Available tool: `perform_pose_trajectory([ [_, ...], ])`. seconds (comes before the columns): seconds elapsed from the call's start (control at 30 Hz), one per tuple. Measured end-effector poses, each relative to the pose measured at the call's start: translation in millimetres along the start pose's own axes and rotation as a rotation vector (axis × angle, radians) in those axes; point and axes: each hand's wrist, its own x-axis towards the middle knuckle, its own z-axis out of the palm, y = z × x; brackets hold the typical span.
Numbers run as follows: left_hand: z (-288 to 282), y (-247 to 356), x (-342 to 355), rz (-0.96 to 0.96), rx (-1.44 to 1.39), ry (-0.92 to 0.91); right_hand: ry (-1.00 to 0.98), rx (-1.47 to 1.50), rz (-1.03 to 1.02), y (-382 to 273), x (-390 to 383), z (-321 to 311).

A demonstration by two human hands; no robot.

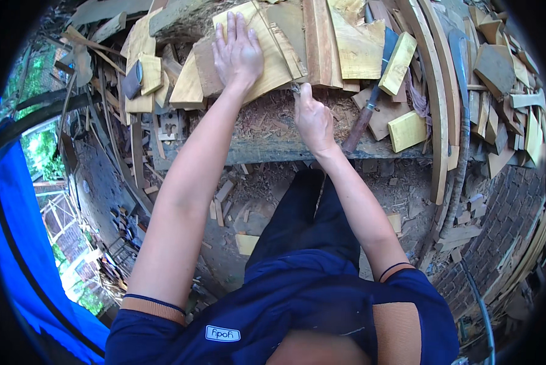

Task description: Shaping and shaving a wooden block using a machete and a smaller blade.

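Observation:
My left hand (239, 56) lies flat with its fingers stretched out on a pale yellow wooden board (270, 64), pressing it onto the bench. At the board's near right corner, my right hand (314, 118) is closed in a fist, thumb on top, around a thin-bladed tool (295, 89). Its handle is mostly hidden in the fist, and its exact kind is unclear. A thin dark line runs up the board from there, with a narrow wood strip (288, 52) on its right side. To the right of this hand lies a long blade tool with a brown wooden handle (358, 126).
Yellow wood blocks (407, 131) and thick planks (318, 42) crowd the bench (255, 151). Long curved timbers (434, 91) lean over its right part, near a pile of offcuts (498, 73). Sawdust and scraps cover the ground. A blue tarp (23, 243) hangs at left.

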Motion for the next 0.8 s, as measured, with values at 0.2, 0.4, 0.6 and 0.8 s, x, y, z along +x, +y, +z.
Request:
perform_pose_trajectory([
  [0.2, -0.1, 0.7, 1.5, 0.046, 0.084, 0.054, 0.062, 0.006, -0.003, 1.1, -2.3, 4.1],
  [0.4, 0.3, -0.4, 1.6, 0.013, 0.057, 0.008, 0.098, 0.05, -0.006, 3.4, -3.1, 11.8],
  [0.6, -7.5, 1.6, -0.8, -0.011, 0.021, -0.052, -0.013, 0.039, 0.051, -16.3, -0.3, -15.5],
  [0.8, -3.6, 1.6, 0.7, -0.007, 0.057, -0.044, 0.04, 0.05, 0.057, 34.3, -68.1, 13.4],
])
